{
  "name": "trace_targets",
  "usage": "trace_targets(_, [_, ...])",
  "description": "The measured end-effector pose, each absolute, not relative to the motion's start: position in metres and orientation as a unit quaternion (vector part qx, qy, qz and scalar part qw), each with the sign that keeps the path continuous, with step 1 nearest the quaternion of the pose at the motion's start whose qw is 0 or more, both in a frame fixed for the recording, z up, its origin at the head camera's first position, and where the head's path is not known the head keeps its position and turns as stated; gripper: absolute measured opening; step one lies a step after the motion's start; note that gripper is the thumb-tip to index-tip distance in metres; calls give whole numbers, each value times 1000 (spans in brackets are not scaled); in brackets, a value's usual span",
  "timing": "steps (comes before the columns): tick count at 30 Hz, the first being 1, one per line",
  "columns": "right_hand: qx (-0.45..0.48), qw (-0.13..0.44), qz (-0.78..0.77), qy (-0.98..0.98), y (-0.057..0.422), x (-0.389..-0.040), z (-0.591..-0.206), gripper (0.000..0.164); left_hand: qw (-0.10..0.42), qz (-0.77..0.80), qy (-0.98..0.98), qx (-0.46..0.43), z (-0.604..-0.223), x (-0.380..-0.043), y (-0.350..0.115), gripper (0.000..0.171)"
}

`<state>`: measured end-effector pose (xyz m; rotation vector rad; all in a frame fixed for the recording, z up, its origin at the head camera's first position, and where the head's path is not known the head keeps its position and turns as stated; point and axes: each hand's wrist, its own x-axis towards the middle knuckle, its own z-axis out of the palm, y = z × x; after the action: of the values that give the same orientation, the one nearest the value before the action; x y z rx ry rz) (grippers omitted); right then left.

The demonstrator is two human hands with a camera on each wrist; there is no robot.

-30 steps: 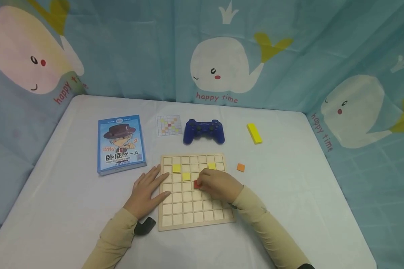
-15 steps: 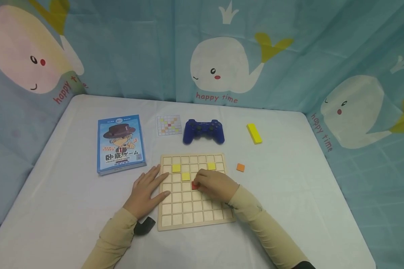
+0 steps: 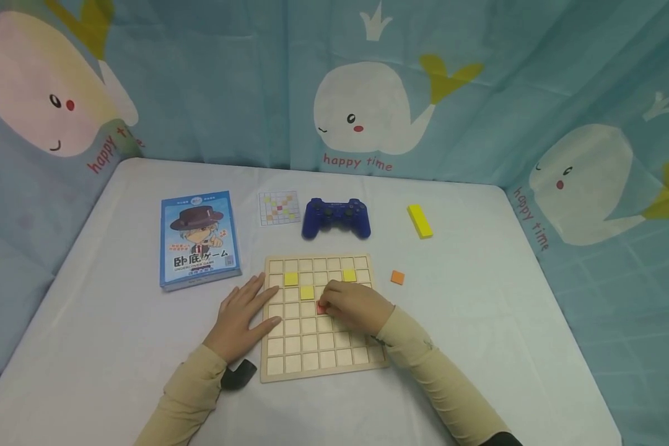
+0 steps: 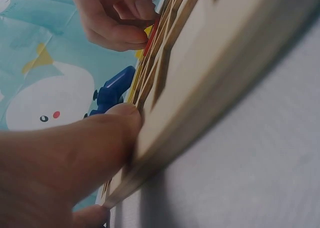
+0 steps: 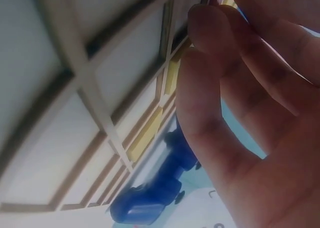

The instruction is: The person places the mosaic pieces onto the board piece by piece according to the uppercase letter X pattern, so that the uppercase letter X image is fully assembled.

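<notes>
A wooden grid board (image 3: 292,345) lies on the white table. My left hand (image 3: 240,322) rests flat on its left edge, fingers spread and thumb on the frame. The curled fingers of my right hand (image 3: 362,306) pinch a small red tile (image 3: 321,308) at a cell near the board's middle; it is partly hidden by the fingertips. In the left wrist view, the red tile (image 4: 151,38) shows as a thin edge by the fingertips. Yellow tiles sit in cells at the upper left (image 3: 292,279), just below that (image 3: 307,292), and at the upper right (image 3: 349,275).
An orange tile (image 3: 397,277) lies right of the board, with a yellow block (image 3: 420,221) farther back. Behind the board are a blue game controller (image 3: 336,218) and a coloured grid card (image 3: 279,208). A blue game box (image 3: 199,240) stands at the left.
My right hand has shifted slightly left with the red tile during the first half second, then stayed nearly still. The left hand has not visibly moved.
</notes>
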<state>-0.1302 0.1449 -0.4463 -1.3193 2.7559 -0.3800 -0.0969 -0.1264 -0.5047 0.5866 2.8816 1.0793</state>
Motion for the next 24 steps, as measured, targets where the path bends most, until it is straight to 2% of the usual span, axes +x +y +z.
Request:
trace_targets(9, [-401, 20, -147, 904, 173, -137, -440, 13, 3, 346, 919, 187, -508, -96, -127, 59])
trace_targets(18, [-278, 7, -142, 950, 238, -148, -429, 17, -2, 344, 919, 191, -506, -97, -127, 59])
trace_targets(24, [-192, 43, -149, 969, 266, -151, -435, 19, -3, 344, 919, 194, -506, -97, -127, 59])
